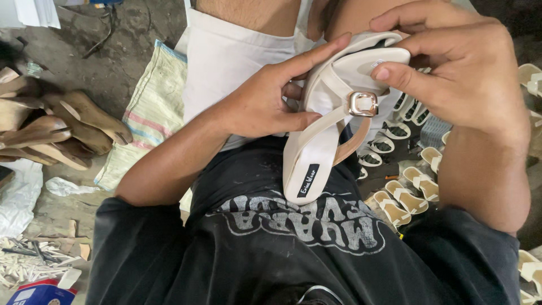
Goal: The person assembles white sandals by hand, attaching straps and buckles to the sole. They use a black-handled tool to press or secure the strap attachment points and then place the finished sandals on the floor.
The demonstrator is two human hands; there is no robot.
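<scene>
Sack: one striped cloth sack lay at nine o'clock.
Soles: about seven brown soles were piled beyond it.
Sandals: at least seven finished sandals lay at three o'clock.
Sandal: one white sandal sat mid-picture; it looked light and stiff, best held by its edges.
Hands: left hand and right hand both pinched it.
Buckle: one silver buckle.

Left hand and right hand grip white sandal with silver buckle; tan soles stacked left.
</scene>
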